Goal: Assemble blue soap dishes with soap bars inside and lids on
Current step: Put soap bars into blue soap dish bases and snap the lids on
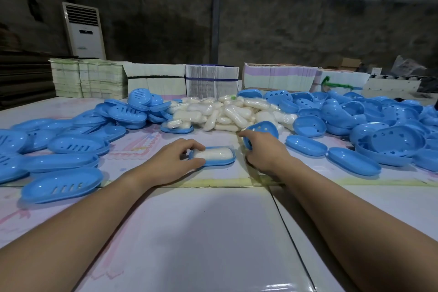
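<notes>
A blue soap dish tray (219,163) lies on the table in front of me with a white wrapped soap bar (214,154) inside it. My left hand (175,161) grips the tray's left end, thumb at the near rim and fingers over the far rim. My right hand (263,152) holds a blue lid with holes (262,129) tilted on edge just right of the tray. A heap of wrapped soap bars (227,114) sits behind.
Slotted blue trays (64,149) are spread over the left of the table (201,232), and blue lids (367,123) are piled on the right. Stacks of flat cartons (211,80) line the far edge. A standing air conditioner (83,31) stands by the back wall.
</notes>
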A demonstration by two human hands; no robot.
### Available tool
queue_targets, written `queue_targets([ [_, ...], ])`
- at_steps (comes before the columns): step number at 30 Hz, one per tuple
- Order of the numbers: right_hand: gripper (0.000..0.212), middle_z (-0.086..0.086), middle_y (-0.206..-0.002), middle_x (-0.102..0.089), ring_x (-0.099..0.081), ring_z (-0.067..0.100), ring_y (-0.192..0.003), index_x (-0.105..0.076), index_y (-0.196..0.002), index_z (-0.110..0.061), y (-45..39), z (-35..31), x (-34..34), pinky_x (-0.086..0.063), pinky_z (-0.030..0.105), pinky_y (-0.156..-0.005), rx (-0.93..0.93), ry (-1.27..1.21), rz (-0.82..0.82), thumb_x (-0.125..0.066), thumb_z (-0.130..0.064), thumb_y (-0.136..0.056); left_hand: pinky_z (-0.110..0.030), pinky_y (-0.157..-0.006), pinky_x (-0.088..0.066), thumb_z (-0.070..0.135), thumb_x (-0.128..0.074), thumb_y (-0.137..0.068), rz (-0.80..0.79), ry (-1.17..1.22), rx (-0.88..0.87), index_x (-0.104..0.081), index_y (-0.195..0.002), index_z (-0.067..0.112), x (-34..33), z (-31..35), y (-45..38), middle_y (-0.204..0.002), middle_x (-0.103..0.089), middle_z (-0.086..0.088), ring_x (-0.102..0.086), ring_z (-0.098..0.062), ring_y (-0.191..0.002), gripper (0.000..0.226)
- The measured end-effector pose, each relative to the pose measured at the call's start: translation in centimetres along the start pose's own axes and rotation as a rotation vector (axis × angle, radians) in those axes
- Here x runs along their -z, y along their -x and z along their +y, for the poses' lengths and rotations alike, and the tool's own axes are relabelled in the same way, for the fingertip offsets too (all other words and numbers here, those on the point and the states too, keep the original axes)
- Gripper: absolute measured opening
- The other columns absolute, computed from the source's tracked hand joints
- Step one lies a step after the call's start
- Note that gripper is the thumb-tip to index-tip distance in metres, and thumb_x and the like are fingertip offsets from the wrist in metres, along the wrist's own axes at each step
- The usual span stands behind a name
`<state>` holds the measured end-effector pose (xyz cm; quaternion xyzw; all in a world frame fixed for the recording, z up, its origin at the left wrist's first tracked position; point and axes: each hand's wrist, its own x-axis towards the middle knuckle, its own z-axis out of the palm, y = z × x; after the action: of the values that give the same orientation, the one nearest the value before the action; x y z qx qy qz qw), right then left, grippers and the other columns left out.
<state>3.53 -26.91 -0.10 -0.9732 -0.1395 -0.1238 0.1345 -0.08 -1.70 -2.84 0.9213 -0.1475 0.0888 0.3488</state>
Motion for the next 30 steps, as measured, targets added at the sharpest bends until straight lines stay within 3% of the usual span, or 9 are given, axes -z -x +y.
queue_targets([
  [6,0.049,0.006,-0.112,-0.062,-0.058,0.026,-0.100,-0.056,-0.127,-0.029,0.1,-0.2,0.1,-0.050,0.037,-0.083,0.019,-0.204,0.091,-0.055,-0.003,-0.085,-0.011,-0.081,-0.040,0.046,-0.068,-0.091,0.003,0.014,0.007,-0.061,-0.112,0.047,0.0,-0.1,0.0,-0.116,-0.055,0.024,-0.054,0.001,-0.106,0.022],
  [11,0.036,0.003,-0.084,-0.055,-0.053,0.017,-0.069,-0.049,-0.109,-0.033,0.1,-1.5,0.5,-0.043,0.029,-0.057,0.005,-0.559,0.224,-0.064,-0.014,-0.082,-0.012,-0.082,-0.040,0.046,-0.069,-0.090,0.005,0.024,0.004,-0.061,-0.109,0.048,-0.1,0.0,-0.1,-0.115,-0.056,0.023,-0.054,0.001,-0.105,0.021],
  [16,0.048,-0.002,-0.095,-0.056,-0.060,0.017,-0.081,-0.047,-0.109,-0.037,0.4,-2.7,0.9,-0.049,0.027,-0.060,0.010,-0.858,0.279,-0.073,-0.013,-0.076,-0.020,-0.087,-0.042,0.045,-0.070,-0.090,0.018,0.026,0.002,-0.063,-0.111,0.045,0.0,0.0,-0.1,-0.121,-0.058,0.017,-0.054,-0.002,-0.108,0.023],
  [19,0.041,0.003,-0.113,-0.056,-0.065,0.021,-0.088,-0.054,-0.112,-0.038,0.4,-3.1,1.0,-0.053,0.023,-0.056,-0.032,-1.111,0.178,-0.071,-0.015,-0.082,-0.017,-0.086,-0.041,0.044,-0.069,-0.090,0.020,0.024,-0.007,-0.062,-0.112,0.045,0.0,0.1,0.1,-0.123,-0.059,0.015,-0.054,-0.002,-0.107,0.023],
  [22,0.031,0.011,-0.114,-0.060,-0.067,0.023,-0.081,-0.060,-0.116,-0.025,0.2,-3.1,0.5,-0.050,0.027,-0.048,-0.172,-1.358,0.043,-0.067,-0.014,-0.088,-0.012,-0.083,-0.040,0.046,-0.069,-0.090,0.016,0.005,-0.009,-0.059,-0.115,0.045,0.0,0.2,0.2,-0.125,-0.058,0.016,-0.055,-0.003,-0.109,0.027],
  [24,0.026,0.014,-0.108,-0.063,-0.062,0.023,-0.077,-0.062,-0.115,-0.020,0.2,-3.1,-0.1,-0.046,0.029,-0.048,-0.237,-1.257,-0.018,-0.066,-0.019,-0.089,-0.013,-0.085,-0.040,0.049,-0.070,-0.089,0.017,0.011,0.001,-0.055,-0.120,0.042,0.0,0.3,0.2,-0.125,-0.057,0.018,-0.055,-0.007,-0.112,0.035],
  [25,0.028,0.012,-0.108,-0.063,-0.061,0.022,-0.081,-0.063,-0.116,-0.018,0.1,-3.0,-0.4,-0.048,0.030,-0.056,-0.232,-1.114,-0.015,-0.066,-0.023,-0.089,-0.015,-0.086,-0.041,0.050,-0.070,-0.088,0.016,0.017,0.009,-0.052,-0.124,0.040,0.0,0.4,0.2,-0.124,-0.055,0.019,-0.055,-0.007,-0.112,0.041],
  [28,0.040,0.006,-0.128,-0.058,-0.056,0.020,-0.114,-0.062,-0.128,-0.018,-0.2,-2.7,-1.1,-0.043,0.029,-0.096,-0.108,-0.754,0.040,-0.062,-0.034,-0.091,-0.024,-0.093,-0.047,0.050,-0.074,-0.085,0.013,0.005,0.012,-0.045,-0.131,0.041,0.0,0.6,0.3,-0.123,-0.054,0.016,-0.057,-0.005,-0.108,0.055],
  [30,0.043,0.005,-0.140,-0.049,-0.046,0.019,-0.128,-0.057,-0.135,-0.023,0.0,-2.9,-1.1,-0.031,0.025,-0.103,0.011,-0.597,0.018,-0.056,-0.039,-0.095,-0.030,-0.098,-0.049,0.049,-0.076,-0.084,0.015,0.001,0.011,-0.042,-0.133,0.041,0.0,0.6,0.4,-0.126,-0.055,0.012,-0.058,-0.008,-0.108,0.060],
])
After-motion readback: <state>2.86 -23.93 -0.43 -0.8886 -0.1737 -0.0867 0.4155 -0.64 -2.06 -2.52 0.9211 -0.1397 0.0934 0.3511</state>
